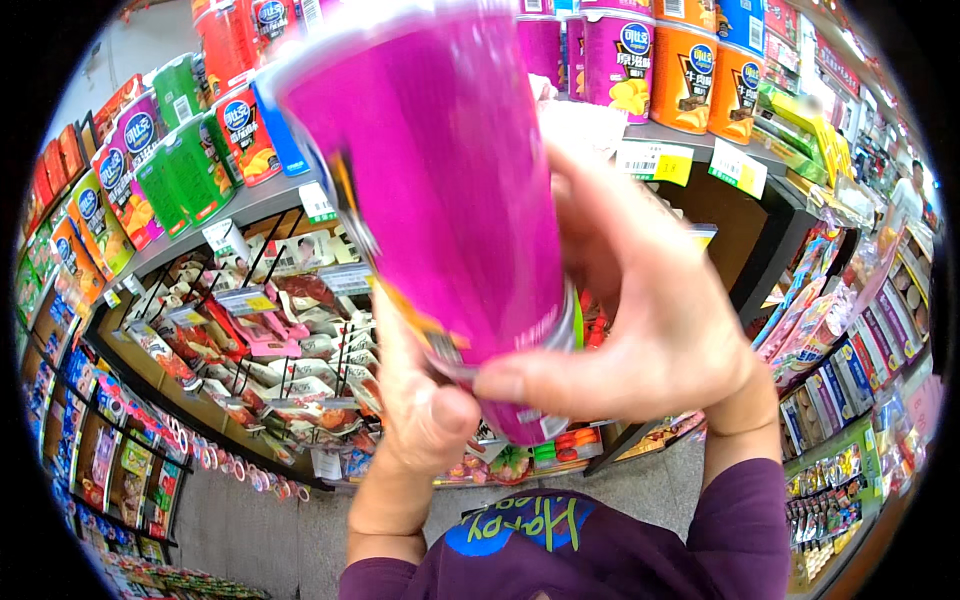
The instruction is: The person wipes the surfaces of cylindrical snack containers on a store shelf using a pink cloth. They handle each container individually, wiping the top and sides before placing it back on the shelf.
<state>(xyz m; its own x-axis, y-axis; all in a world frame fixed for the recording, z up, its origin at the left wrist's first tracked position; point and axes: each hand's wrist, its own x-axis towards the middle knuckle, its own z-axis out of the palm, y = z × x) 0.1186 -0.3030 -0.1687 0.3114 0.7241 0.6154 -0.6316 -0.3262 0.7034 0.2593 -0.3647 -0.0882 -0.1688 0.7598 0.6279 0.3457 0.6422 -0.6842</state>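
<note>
A purple snack canister (450,190) with a pale rim at its top fills the middle of the view, tilted and partly blurred. My left hand (422,425) grips it low on the left side, the thumb showing near the lower end. From the right, my right hand (650,330) wraps round the canister, its thumb laid across the lower front. The fingers behind the canister are hidden. Part of a printed label shows along the canister's left edge.
Behind my hands, a shelf bears green canisters (180,180), purple canisters (617,65) and orange canisters (684,75). Price tags (655,160) line its front edge. Bagged snacks (300,370) hang underneath. More packed racks (840,400) stand at the right, above a grey floor (260,535).
</note>
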